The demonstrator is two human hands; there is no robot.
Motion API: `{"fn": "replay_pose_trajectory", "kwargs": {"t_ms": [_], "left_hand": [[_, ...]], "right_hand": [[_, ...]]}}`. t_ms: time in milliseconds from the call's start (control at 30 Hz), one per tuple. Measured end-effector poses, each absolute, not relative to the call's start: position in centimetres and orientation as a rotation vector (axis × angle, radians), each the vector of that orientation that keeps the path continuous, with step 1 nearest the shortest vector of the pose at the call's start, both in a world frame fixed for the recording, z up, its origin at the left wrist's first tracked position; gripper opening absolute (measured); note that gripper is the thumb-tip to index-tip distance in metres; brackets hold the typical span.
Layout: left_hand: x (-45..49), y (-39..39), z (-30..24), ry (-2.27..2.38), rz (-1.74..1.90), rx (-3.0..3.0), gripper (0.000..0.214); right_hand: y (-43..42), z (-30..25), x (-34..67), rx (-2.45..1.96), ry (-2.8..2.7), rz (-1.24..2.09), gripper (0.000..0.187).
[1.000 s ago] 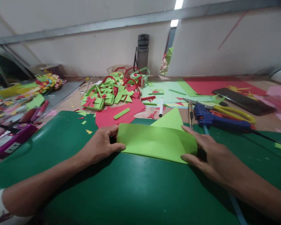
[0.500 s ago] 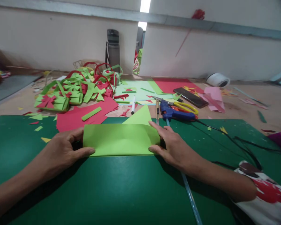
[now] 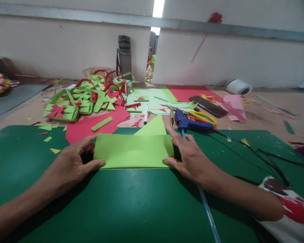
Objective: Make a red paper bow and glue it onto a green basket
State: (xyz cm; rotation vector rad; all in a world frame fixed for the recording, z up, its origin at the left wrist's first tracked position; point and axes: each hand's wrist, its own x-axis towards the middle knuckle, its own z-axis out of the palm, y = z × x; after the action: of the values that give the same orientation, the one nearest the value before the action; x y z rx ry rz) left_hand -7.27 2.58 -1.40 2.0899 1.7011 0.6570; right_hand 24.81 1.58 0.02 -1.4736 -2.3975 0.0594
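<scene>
A folded sheet of light green paper (image 3: 134, 151) lies crosswise on the green cutting mat (image 3: 131, 206), its fold edge toward me. My left hand (image 3: 74, 158) grips its left end, thumb on the near corner and the fingers partly behind the paper. At the opposite end my right hand (image 3: 186, 155) holds it, with the thumb on the near corner and the index finger at the far edge. Behind the paper a pointed green piece (image 3: 153, 125) sticks out. A blue glue gun (image 3: 192, 123) with a clear glue stick lies just beyond my right hand.
Small green and red paper bags (image 3: 63, 111) are heaped at the back left, near a grey bottle (image 3: 124, 57). Red paper (image 3: 91, 130), a marker (image 3: 146, 114), a cutter (image 3: 172, 118), yellow-handled scissors (image 3: 202, 116) and a phone (image 3: 209, 106) lie behind the mat. The glue gun's cord (image 3: 245, 145) runs right.
The view has shifted slightly, so most things appear a little farther right. The upper edge of the green paper looks straighter, and both hands stay on its ends.
</scene>
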Motion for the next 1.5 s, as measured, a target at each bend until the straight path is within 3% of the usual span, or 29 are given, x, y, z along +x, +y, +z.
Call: {"fn": "replay_pose_trajectory", "kwargs": {"t_ms": [100, 200, 300, 400, 600, 1200, 1500], "left_hand": [[-7.3, 2.4, -1.3, 1.734, 0.713, 2.311, 0.082], [-7.5, 2.4, -0.8, 1.619, 0.703, 2.735, 0.079], [-7.4, 2.6, 0.0, 1.236, 0.42, 3.147, 0.061], [-7.0, 2.9, 1.0, 0.903, 0.145, 3.26, 0.063], [-5.3, 3.3, 2.3, 0.726, -0.15, 3.18, 0.065], [-4.0, 3.2, 2.6, 0.659, -0.187, 3.212, 0.063], [-4.7, 3.3, 2.8, 0.648, -0.174, 3.171, 0.058]], "right_hand": [[1.6, 0.1, 24.9, -1.265, -2.446, -0.317, 0.081], [1.6, 0.5, 24.8, -0.928, -2.584, -0.543, 0.061], [1.7, 1.0, 24.7, -0.651, -2.763, -0.461, 0.048], [2.0, 1.2, 24.4, -0.539, -2.887, -0.377, 0.044], [2.2, 1.5, 23.9, -0.539, -2.996, -0.37, 0.046], [2.5, 1.0, 23.7, -0.525, -3.066, -0.303, 0.059], [1.5, 2.3, 24.9, -0.67, -3.067, -0.205, 0.039]]}}
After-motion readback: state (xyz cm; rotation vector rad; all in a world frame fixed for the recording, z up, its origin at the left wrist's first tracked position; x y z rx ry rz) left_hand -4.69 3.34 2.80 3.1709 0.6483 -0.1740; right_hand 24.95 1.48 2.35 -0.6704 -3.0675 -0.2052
